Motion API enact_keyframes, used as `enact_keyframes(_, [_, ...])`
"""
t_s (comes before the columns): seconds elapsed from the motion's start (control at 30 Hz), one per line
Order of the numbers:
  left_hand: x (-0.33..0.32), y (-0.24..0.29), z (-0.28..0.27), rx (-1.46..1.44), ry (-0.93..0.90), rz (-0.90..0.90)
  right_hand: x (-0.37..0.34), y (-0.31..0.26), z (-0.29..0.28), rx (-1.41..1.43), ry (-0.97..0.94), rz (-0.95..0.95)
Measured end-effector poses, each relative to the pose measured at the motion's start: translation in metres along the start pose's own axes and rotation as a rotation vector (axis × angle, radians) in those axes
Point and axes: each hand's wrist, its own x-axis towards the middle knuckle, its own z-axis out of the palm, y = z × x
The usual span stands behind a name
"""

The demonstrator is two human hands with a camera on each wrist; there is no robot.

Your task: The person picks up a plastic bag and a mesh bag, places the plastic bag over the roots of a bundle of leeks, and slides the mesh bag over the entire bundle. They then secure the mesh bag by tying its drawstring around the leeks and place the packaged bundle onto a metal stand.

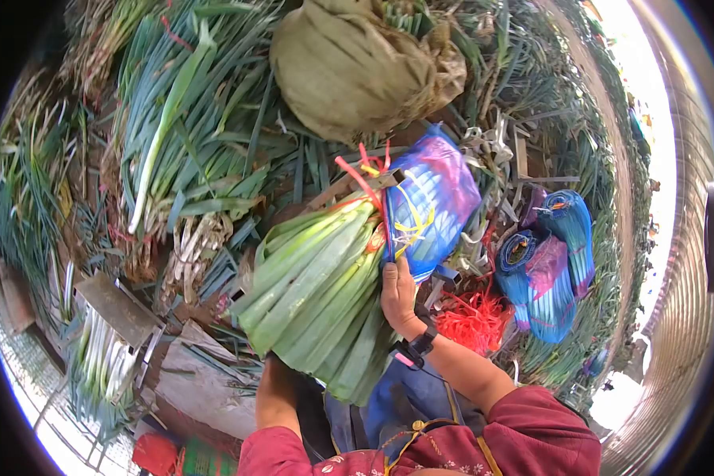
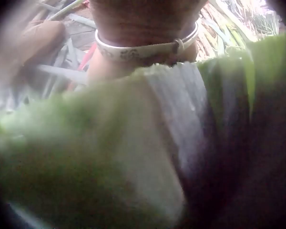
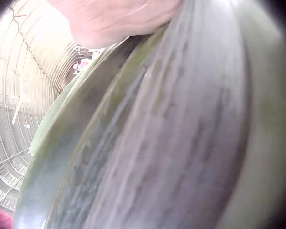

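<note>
A bundle of leeks lies across the middle of the head view, its cut green leaves fanned toward the person. Its other end sits in a blue and purple printed wrap, with red and yellow ties at the join. My right hand grips the bundle's side beside the wrap's edge, thumb on top; in the right wrist view the heel of the palm rests against the leaves. The left forearm goes under the leaves, which hide that hand. A white bracelet circles its wrist.
Loose leeks are heaped at the left and back, around an olive sack. Red ties lie in a pile to the right, near rolled blue and purple sheets. A metal plate stand is at the left.
</note>
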Motion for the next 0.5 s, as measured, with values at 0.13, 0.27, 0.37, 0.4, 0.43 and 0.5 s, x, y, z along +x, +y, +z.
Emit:
enact_keyframes(0.13, [-0.04,-0.023,0.051,0.003,-0.021,0.101,0.025,0.018,-0.064,0.099,-0.118,0.044])
enact_keyframes(0.27, [-0.097,-0.054,0.124,-0.126,-0.125,0.149,0.067,0.003,-0.144,0.037,-0.355,0.136])
enact_keyframes(0.37, [-0.151,-0.058,0.16,-0.088,-0.131,0.002,0.092,-0.029,-0.19,-0.097,-0.526,0.149])
enact_keyframes(0.4, [-0.173,-0.052,0.176,-0.061,-0.061,-0.021,0.097,-0.035,-0.201,-0.088,-0.534,0.12])
enact_keyframes(0.43, [-0.189,-0.046,0.186,-0.03,0.016,-0.044,0.1,-0.039,-0.207,-0.073,-0.545,0.098])
enact_keyframes(0.5, [-0.206,-0.031,0.185,-0.003,0.07,-0.016,0.104,-0.044,-0.211,-0.031,-0.577,0.141])
